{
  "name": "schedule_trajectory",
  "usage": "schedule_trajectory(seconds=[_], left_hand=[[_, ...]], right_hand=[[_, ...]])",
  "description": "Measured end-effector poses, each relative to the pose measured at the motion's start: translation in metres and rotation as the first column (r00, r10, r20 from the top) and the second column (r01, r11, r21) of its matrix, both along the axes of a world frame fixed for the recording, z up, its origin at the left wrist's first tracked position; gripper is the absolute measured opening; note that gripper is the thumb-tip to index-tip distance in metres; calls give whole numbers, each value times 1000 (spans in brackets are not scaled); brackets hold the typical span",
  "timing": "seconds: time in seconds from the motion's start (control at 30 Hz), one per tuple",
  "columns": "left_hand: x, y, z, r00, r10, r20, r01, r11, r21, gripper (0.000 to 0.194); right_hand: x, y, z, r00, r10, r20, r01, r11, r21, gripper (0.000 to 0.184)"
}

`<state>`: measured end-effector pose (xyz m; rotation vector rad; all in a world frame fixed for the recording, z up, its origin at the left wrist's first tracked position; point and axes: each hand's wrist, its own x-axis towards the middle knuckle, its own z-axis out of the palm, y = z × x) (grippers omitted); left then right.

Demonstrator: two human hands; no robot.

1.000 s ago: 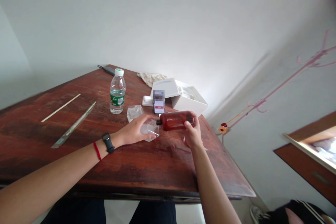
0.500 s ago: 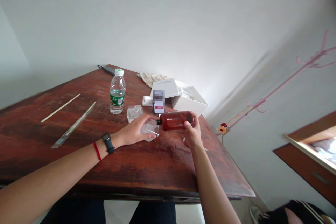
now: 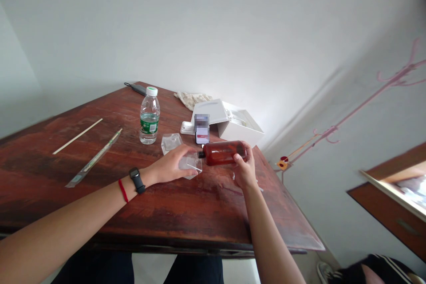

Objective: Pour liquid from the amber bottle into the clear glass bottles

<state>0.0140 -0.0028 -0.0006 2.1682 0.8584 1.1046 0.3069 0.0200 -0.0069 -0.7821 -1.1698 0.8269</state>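
Note:
My right hand [image 3: 245,166] grips the body of a brown bottle [image 3: 221,153], tipped on its side with its uncapped neck pointing left. The bottle's mouth sits at the upper edge of a clear plastic cup [image 3: 190,164]; whether liquid flows I cannot make out. Fingers and thumb of my left hand [image 3: 173,164] curve round that cup. A thin white stick [image 3: 193,167] shows in the cup. Just behind my left hand stands a second clear angular cup [image 3: 171,143].
A half-full water bottle [image 3: 149,117] stands to the left. Beyond it on the table [image 3: 159,213] lie a bare chopstick [image 3: 78,136] and a wrapped one [image 3: 96,157]. A phone [image 3: 202,128], an open white box [image 3: 239,126] and a cloth [image 3: 191,99] are behind.

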Motion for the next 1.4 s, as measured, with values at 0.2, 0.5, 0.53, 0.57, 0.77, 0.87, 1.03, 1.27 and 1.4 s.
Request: schedule_trajectory(seconds=[0.2,0.5,0.53,0.57,0.77,0.87,1.03,1.27,1.4], left_hand=[[0,1,0,1000,-4,4,4,1000,5,58],[-1,1,-1,1000,-1,-1,1,1000,9,58],[-1,1,0,1000,-3,0,3,1000,10,59],[-1,1,0,1000,-6,0,6,1000,12,59],[-2,0,2,1000,-5,-17,5,1000,8,58],[-1,1,1,1000,-1,-21,1,1000,12,59],[-1,0,1,1000,7,-17,-6,1000,23,61],[-2,0,3,1000,1,-19,-1,1000,12,59],[-2,0,3,1000,1,-19,-1,1000,7,59]], right_hand=[[0,0,0,1000,-18,23,18,1000,6,57],[1,-1,0,999,-19,43,19,1000,7,57],[1,-1,0,999,-22,42,21,1000,9,56],[1,-1,0,999,-25,43,24,1000,12,56],[2,0,0,998,-30,53,29,999,14,57],[2,0,0,998,-27,53,26,1000,16,58],[1,-2,1,998,-33,53,32,999,17,58],[0,-3,2,998,-33,59,31,999,23,56],[0,-3,2,998,-35,60,33,999,23,57]])
